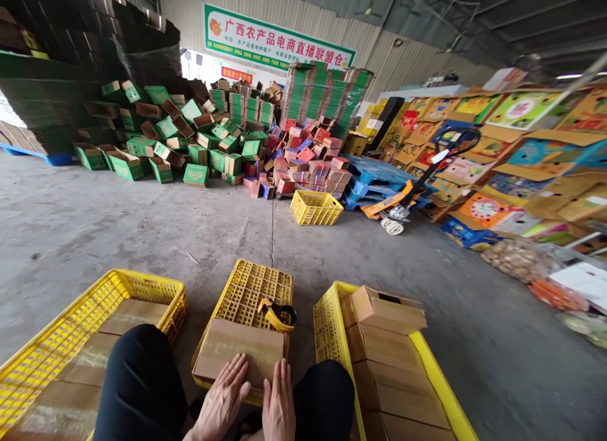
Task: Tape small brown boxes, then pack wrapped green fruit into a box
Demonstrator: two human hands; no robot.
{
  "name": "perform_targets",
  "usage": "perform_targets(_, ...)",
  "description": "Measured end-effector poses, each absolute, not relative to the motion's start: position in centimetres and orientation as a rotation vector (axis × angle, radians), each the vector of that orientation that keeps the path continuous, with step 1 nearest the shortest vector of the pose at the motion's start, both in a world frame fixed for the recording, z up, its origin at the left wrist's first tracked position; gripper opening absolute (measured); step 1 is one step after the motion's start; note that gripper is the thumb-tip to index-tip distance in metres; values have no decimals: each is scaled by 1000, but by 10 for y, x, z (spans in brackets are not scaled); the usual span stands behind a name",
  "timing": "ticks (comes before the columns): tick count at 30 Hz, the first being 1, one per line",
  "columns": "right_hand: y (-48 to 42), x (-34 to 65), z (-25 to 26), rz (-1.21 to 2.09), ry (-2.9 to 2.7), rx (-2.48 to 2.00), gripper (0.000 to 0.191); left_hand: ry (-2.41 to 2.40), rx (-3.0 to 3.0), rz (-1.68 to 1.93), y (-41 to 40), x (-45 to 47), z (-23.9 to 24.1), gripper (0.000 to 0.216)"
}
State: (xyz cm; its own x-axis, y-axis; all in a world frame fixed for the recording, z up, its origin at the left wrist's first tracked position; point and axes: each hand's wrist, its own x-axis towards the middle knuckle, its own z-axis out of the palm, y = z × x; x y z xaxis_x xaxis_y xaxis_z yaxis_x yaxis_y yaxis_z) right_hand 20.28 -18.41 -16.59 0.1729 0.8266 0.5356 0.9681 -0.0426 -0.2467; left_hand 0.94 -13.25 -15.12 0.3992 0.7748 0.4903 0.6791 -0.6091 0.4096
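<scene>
A brown cardboard box [237, 346] lies flat on an upturned yellow crate [258, 280] between my knees. Clear tape seems to run across its top. My left hand [222, 397] rests on the near part of the box, fingers stretched out flat. At the box's near right corner, my right hand [279, 400] lies with straight fingers and holds nothing. Just beyond the box, a yellow and black tape dispenser [277, 314] sits on the crate.
On the left, a yellow crate [177, 296] holds several flat boxes. Another crate [328, 327] on the right is packed with upright boxes [389, 346]. Farther off are a yellow basket [317, 208], a pallet jack [396, 207] and a heap of green boxes [196, 174].
</scene>
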Motion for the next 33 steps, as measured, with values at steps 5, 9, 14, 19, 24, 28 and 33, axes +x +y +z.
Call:
perform_targets(5,-171,190,-162,-460,-1825,-1868,67,1426,2634,933,-116,-1,-144,50)
perform_targets(9,-151,159,-154,-409,-1903,-1719,60,1450,2556,881,-110,0,-140,50)
perform_targets(14,-144,142,-144,-305,-1922,-1696,61,1440,2457,811,-110,-10,-143,55)
perform_targets(19,-156,178,-141,-353,-1848,-1822,66,1570,2319,896,-106,-40,-151,55)
perform_targets(24,-165,202,-154,-353,-1753,-1878,77,1665,2139,960,-104,-57,-162,58)
perform_targets(28,-162,195,-162,-386,-1674,-1875,85,1603,1977,1045,-104,-54,-171,55)
perform_targets(33,-152,171,-157,-384,-1741,-1825,88,1489,1781,1090,-99,-56,-172,51)
